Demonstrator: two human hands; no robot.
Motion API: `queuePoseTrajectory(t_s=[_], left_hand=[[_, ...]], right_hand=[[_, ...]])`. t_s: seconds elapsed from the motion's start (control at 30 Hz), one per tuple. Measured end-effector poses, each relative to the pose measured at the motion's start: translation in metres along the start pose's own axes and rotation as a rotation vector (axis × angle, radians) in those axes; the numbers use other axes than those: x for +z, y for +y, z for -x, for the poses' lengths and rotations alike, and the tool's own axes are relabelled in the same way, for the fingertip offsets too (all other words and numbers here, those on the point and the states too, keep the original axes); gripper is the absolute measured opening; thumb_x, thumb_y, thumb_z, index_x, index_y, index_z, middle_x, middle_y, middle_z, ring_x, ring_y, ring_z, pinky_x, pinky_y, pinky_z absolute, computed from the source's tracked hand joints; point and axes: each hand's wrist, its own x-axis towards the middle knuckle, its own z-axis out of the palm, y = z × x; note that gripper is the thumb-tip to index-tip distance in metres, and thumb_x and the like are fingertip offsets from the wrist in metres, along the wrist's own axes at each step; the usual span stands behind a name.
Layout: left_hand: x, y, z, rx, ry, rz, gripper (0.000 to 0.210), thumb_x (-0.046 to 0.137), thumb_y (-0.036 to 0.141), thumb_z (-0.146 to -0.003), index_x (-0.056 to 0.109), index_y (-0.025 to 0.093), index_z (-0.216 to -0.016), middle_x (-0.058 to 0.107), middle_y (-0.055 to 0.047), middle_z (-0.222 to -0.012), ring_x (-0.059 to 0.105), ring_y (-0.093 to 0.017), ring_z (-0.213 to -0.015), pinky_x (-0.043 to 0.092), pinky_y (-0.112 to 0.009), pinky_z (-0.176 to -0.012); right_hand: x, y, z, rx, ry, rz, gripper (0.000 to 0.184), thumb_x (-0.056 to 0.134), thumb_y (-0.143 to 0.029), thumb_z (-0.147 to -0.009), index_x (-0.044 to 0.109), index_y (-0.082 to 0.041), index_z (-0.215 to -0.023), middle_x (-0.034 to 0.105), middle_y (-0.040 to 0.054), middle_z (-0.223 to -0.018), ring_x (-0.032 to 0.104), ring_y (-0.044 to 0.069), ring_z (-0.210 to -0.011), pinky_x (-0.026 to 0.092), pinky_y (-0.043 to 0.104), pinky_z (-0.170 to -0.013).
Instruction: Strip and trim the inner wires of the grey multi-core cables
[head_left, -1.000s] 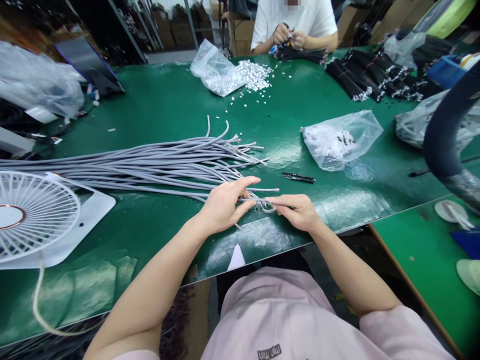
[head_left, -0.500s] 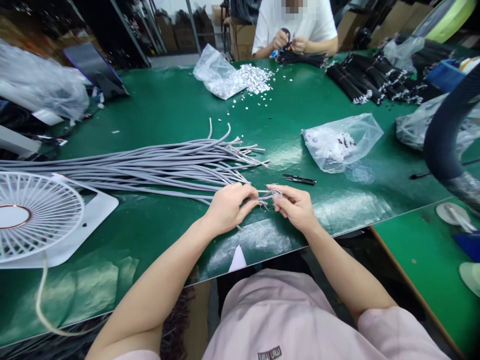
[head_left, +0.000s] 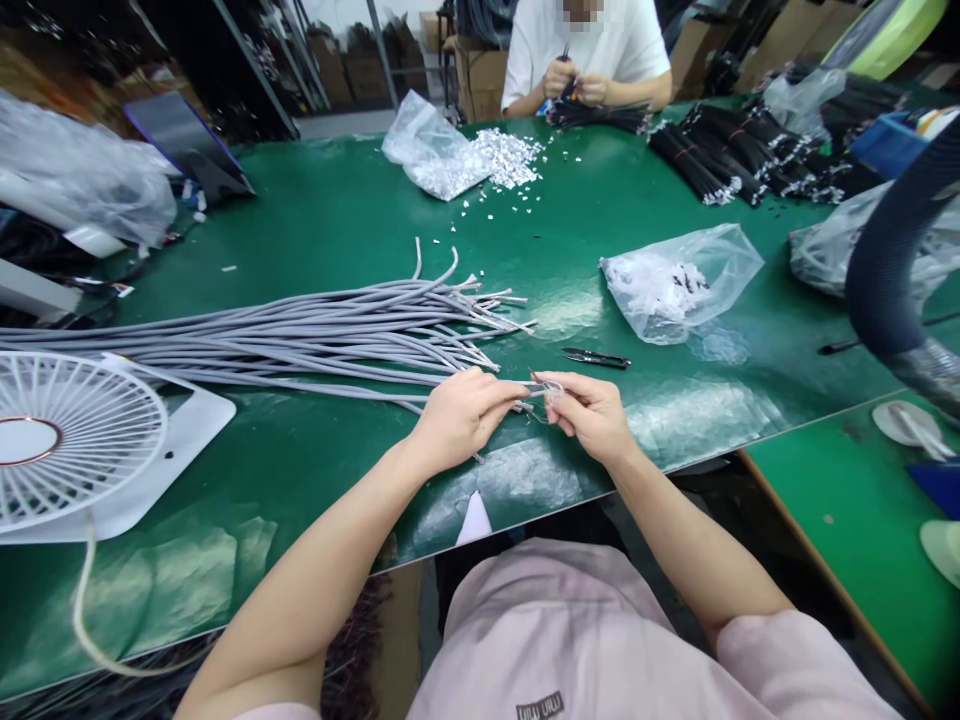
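My left hand (head_left: 466, 412) is closed on the end of a grey cable, just in front of the bundle of grey cables (head_left: 315, 330) that runs in from the left. Thin pale strands (head_left: 553, 390) spread from that cable end into the gap between my hands. Pinching those strands, my right hand (head_left: 592, 412) has thumb and forefinger together. A pair of black thread snips (head_left: 597, 358) lies on the green table just beyond my right hand. Fine detail of the strands is too small to tell.
A clear bag of white parts (head_left: 679, 285) lies right of centre. Farther back are a second bag (head_left: 435, 150) and a loose heap of small white pieces (head_left: 510, 157). A white fan (head_left: 82, 440) stands at left, a black hose (head_left: 885, 260) at right. Opposite, a co-worker handles black cables.
My left fingers have straightened and reached slightly right along the cable end. My right hand stays nearly in place on the strands. The view has shifted a little.
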Motion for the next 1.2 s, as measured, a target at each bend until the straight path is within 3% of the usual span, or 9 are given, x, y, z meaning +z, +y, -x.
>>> queuePoseTrajectory(t_s=[0.2,0.5,0.6,0.67,0.77,0.83,1.07,1.2], left_hand=[[0.011,-0.001,-0.001,0.048,0.075,0.036,0.016,0.056,0.017,-0.088,0.064,0.016,-0.102,0.065,-0.007,-0.096,0.059,-0.017,-0.089,0.047,-0.029,-0.078],[0.022,-0.001,0.000,0.113,0.213,-0.170,0.012,0.059,0.028,-0.088,0.068,0.022,-0.091,0.057,-0.002,-0.079,0.051,-0.013,-0.070,0.038,-0.025,-0.063],[0.022,-0.001,0.000,0.134,0.245,-0.148,0.011,0.059,0.026,-0.088,0.069,0.022,-0.086,0.056,-0.001,-0.076,0.050,-0.012,-0.068,0.036,-0.025,-0.062],[0.021,-0.002,-0.001,0.143,0.241,-0.123,0.012,0.060,0.026,-0.088,0.069,0.021,-0.085,0.056,-0.001,-0.076,0.050,-0.011,-0.068,0.037,-0.024,-0.062],[0.019,-0.004,-0.001,0.151,0.210,-0.088,0.012,0.060,0.026,-0.088,0.070,0.019,-0.085,0.055,-0.002,-0.076,0.051,-0.012,-0.069,0.039,-0.024,-0.061],[0.016,-0.005,-0.001,0.138,0.189,-0.032,0.013,0.059,0.025,-0.088,0.070,0.019,-0.085,0.055,-0.002,-0.077,0.052,-0.012,-0.070,0.041,-0.024,-0.062],[0.009,-0.001,0.000,-0.011,0.131,0.183,0.012,0.059,0.024,-0.087,0.069,0.018,-0.085,0.054,-0.002,-0.079,0.054,-0.012,-0.073,0.045,-0.024,-0.066],[0.016,0.001,0.000,-0.043,0.068,0.172,0.011,0.058,0.024,-0.087,0.067,0.017,-0.086,0.058,-0.004,-0.085,0.057,-0.016,-0.083,0.048,-0.029,-0.075]], right_hand=[[0.001,-0.003,-0.004,0.034,0.016,-0.012,0.028,0.063,-0.025,-0.077,0.071,-0.014,-0.102,0.055,-0.0049,-0.051,0.038,0.003,-0.035,0.027,0.017,-0.034],[0.007,-0.017,-0.014,0.107,-0.025,0.019,0.032,0.061,-0.030,-0.079,0.069,-0.011,-0.102,0.052,-0.0061,-0.050,0.039,0.004,-0.035,0.027,0.018,-0.034],[0.002,-0.021,-0.018,0.074,-0.036,0.199,0.034,0.059,-0.031,-0.081,0.067,-0.011,-0.107,0.052,-0.0062,-0.049,0.040,0.006,-0.035,0.031,0.019,-0.036],[-0.002,-0.020,-0.020,0.001,-0.016,0.414,0.032,0.058,-0.028,-0.082,0.068,-0.011,-0.108,0.058,-0.0034,-0.052,0.049,0.009,-0.041,0.040,0.022,-0.044],[-0.002,-0.017,-0.021,-0.134,0.007,0.770,0.028,0.054,-0.023,-0.086,0.070,-0.014,-0.106,0.073,0.0066,-0.081,0.067,0.018,-0.072,0.050,0.029,-0.069],[0.000,-0.016,-0.022,-0.166,-0.003,0.932,0.029,0.052,-0.023,-0.088,0.070,-0.016,-0.109,0.073,0.0099,-0.101,0.069,0.023,-0.089,0.050,0.033,-0.080],[0.004,-0.026,-0.022,-0.153,-0.057,1.108,0.031,0.048,-0.026,-0.091,0.068,-0.018,-0.113,0.072,0.0097,-0.108,0.068,0.025,-0.097,0.050,0.034,-0.085],[0.015,-0.037,-0.008,-0.276,-0.160,1.139,0.037,0.042,-0.024,-0.092,0.063,-0.016,-0.122,0.070,0.0114,-0.111,0.067,0.025,-0.097,0.049,0.032,-0.083]])
